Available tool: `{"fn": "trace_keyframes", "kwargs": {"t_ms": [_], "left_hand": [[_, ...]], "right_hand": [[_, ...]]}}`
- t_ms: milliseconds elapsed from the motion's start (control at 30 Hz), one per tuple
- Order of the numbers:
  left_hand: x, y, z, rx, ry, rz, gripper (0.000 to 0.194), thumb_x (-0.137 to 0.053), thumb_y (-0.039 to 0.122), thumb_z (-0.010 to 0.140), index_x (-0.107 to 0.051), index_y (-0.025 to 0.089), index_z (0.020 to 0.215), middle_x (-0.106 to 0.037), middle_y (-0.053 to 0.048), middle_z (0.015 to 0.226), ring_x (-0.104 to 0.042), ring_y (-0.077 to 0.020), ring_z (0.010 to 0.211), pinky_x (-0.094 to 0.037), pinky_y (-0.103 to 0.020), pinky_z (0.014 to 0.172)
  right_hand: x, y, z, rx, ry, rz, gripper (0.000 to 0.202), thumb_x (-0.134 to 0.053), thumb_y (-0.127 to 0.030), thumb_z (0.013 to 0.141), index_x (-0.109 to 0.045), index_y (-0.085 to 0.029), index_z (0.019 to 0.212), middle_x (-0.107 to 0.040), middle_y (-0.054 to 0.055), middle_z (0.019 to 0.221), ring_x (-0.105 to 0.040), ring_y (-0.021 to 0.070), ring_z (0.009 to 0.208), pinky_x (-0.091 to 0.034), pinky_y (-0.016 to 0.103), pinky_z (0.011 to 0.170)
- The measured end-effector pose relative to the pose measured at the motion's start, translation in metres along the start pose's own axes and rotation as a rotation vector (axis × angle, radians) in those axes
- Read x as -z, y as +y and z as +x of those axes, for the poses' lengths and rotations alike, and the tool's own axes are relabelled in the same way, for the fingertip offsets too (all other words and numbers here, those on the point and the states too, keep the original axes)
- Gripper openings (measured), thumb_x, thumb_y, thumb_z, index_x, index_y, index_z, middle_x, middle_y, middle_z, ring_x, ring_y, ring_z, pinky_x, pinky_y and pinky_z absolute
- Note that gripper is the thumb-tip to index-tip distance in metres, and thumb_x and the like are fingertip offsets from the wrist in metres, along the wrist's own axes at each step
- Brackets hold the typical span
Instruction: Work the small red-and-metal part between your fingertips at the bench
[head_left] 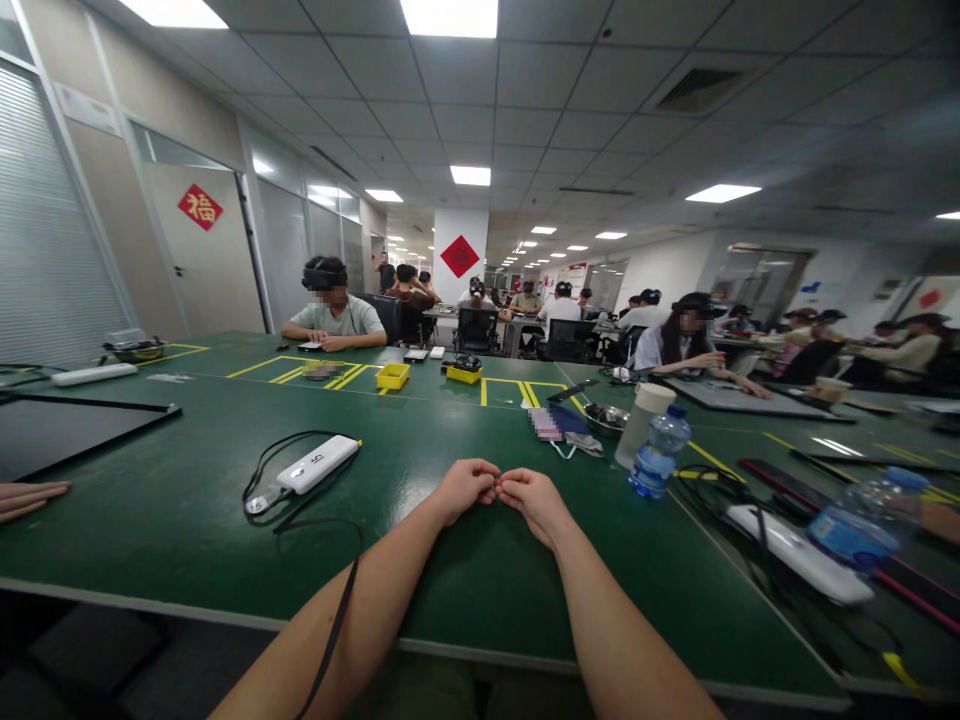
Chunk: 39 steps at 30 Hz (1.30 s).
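My left hand [466, 490] and my right hand [531, 500] meet fingertip to fingertip just above the green table [420, 420]. Both are closed in a pinch, and between the tips sits something too small and too covered to name. A black cord [341, 630] hangs across my left forearm. Left of my hands lies a white power bank [319, 464] with a black cable looped beside it. To the right stand a clear water bottle [660, 450] with a blue cap and a pale cylindrical bottle [643, 425].
Yellow trays [393, 377] and yellow tape outlines lie farther back. A metal bowl [606, 420] and cloth items [574, 428] are beyond my right hand. At right are another white power bank [799, 553] and bottle [866, 520]. Another person's hand [30, 500] rests at far left; several people sit behind.
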<state>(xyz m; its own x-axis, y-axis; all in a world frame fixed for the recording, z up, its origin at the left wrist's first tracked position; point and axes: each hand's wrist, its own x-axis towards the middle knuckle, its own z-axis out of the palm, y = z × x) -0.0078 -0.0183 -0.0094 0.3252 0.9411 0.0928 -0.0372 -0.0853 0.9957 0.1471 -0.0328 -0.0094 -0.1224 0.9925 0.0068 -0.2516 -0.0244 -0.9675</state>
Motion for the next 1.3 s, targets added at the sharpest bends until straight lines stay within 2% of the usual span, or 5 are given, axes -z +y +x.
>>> {"fn": "trace_keyframes", "kwargs": {"t_ms": [267,533,700,933,1300], "left_hand": [[0.004,0.003,0.001,0.077,0.019,-0.201,0.040,-0.047,0.045,0.084,-0.061,0.009,0.093,-0.064,-0.009,0.077,-0.060,-0.0101,0.056,-0.051,-0.022,0.054],[0.003,0.006,-0.001,0.104,0.042,-0.248,0.042,-0.043,0.046,0.086,-0.061,0.008,0.092,-0.062,-0.008,0.074,-0.060,-0.0106,0.056,-0.052,-0.022,0.053],[0.002,0.006,-0.001,0.097,0.041,-0.219,0.042,-0.045,0.047,0.085,-0.060,0.008,0.093,-0.064,-0.010,0.076,-0.060,-0.0105,0.055,-0.051,-0.022,0.053],[0.000,0.000,0.000,0.012,0.019,-0.049,0.028,-0.067,0.019,0.069,-0.061,0.010,0.095,-0.065,-0.005,0.074,-0.058,-0.0075,0.054,-0.049,-0.020,0.056],[0.000,-0.003,0.003,-0.014,0.024,0.024,0.025,-0.052,0.009,0.071,-0.062,0.010,0.093,-0.064,-0.003,0.067,-0.057,-0.0079,0.051,-0.046,-0.020,0.052]], "right_hand": [[0.004,0.000,0.006,-0.054,0.034,0.115,0.027,-0.062,-0.037,0.076,-0.064,-0.011,0.071,-0.068,0.012,0.073,-0.065,0.0168,0.066,-0.054,0.028,0.064],[0.001,-0.003,0.002,-0.035,0.003,0.077,0.009,-0.062,-0.019,0.068,-0.066,-0.012,0.071,-0.070,0.010,0.076,-0.065,0.0160,0.068,-0.053,0.028,0.068],[0.002,0.000,0.003,-0.027,0.023,0.021,0.012,-0.062,-0.009,0.061,-0.066,-0.012,0.072,-0.069,0.009,0.075,-0.065,0.0156,0.069,-0.053,0.030,0.072],[0.003,0.004,0.005,-0.008,0.024,0.013,0.013,-0.065,-0.009,0.061,-0.066,-0.012,0.074,-0.068,0.006,0.072,-0.065,0.0142,0.068,-0.053,0.028,0.073],[0.000,0.002,0.002,0.006,0.025,-0.034,0.017,-0.070,-0.012,0.058,-0.063,-0.014,0.073,-0.064,0.002,0.068,-0.063,0.0120,0.062,-0.052,0.024,0.063]]}}
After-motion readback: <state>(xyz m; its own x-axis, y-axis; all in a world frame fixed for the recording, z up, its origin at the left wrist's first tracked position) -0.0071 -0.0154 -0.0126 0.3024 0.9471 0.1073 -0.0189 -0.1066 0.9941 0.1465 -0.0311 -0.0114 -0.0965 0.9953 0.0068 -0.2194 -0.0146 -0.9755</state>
